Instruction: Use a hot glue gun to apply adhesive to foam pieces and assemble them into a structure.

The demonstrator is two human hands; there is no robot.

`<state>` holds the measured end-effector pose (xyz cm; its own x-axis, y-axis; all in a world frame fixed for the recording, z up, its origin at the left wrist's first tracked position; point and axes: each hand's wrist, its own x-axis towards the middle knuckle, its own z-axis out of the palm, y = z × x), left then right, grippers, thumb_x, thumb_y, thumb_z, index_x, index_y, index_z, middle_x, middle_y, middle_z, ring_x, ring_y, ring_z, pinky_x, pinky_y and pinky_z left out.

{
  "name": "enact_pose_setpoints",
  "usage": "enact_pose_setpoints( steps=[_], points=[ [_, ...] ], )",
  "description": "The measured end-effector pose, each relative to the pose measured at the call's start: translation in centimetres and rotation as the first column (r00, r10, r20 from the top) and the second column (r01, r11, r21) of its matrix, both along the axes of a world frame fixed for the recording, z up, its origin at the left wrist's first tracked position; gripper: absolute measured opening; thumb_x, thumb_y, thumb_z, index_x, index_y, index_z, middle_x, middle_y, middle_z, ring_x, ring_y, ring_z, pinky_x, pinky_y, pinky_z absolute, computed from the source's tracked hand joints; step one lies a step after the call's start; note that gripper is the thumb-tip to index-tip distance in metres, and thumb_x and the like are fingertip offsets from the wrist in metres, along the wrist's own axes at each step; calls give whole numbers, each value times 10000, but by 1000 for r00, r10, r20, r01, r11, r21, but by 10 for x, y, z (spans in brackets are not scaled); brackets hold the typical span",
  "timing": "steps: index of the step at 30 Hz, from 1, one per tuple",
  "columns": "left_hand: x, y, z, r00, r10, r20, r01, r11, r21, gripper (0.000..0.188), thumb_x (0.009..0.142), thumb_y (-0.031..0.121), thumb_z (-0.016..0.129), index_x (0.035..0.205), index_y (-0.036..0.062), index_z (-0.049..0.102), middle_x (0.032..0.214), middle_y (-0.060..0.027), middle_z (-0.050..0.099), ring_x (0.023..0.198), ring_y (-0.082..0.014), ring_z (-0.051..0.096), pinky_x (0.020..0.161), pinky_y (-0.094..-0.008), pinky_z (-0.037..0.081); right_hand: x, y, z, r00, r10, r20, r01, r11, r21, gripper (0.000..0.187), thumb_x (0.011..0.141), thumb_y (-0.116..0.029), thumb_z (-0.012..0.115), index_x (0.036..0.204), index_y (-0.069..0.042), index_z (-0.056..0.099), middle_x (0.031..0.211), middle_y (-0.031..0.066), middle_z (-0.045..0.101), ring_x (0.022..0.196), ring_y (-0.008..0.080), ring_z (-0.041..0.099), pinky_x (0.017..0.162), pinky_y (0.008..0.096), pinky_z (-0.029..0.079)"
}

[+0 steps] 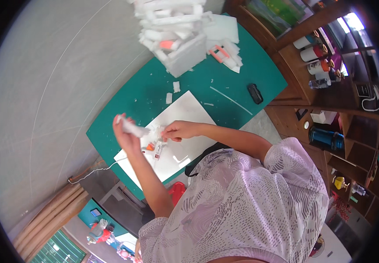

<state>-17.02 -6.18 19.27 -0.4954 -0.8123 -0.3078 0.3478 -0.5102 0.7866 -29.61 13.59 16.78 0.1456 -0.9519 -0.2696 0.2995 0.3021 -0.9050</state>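
Note:
A blurred white piece of foam (132, 127) is in my left hand (127, 139), raised over the left edge of the white board (194, 109). My right hand (181, 130) is beside it above the board, thumb and fingers closed together. Whatever is between those fingertips is too small to make out. Just below them lie white scraps (156, 131), a small orange piece (150, 146) and a small pale object (158, 150) of unclear kind.
A tall stack of white foam (187, 52) stands at the table's far end, beside an orange frame (219, 54). Two foam bits (169, 98), a thin white strip (231, 100) and a black oblong object (255, 93) lie on the green table (123, 105). A white cable (97, 172) runs off left.

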Motion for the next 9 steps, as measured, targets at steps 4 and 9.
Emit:
enact_pose_setpoints(
  steps=[4, 9],
  points=[
    [33, -42, -11, 987, 157, 28, -155, 987, -40, 359, 878, 120, 591, 1207, 30, 480, 1162, -141, 518, 899, -227, 552, 787, -341, 505, -41, 82, -26, 969, -246, -3, 246, 967, 66, 224, 939, -151, 456, 962, -25, 640, 584, -44, 404, 536, 59, 357, 506, 234, 291],
    [48, -77, -54, 906, 251, 341, -156, 946, -283, 325, 903, 96, 576, 1199, 58, 449, 1194, -152, 482, 1044, -286, 548, 894, -429, 505, -108, 184, -59, 828, -534, -167, 558, 813, 167, 227, 939, -128, 445, 979, -14, 637, 586, -21, 452, 517, 59, 389, 482, 220, 293]
  ],
)
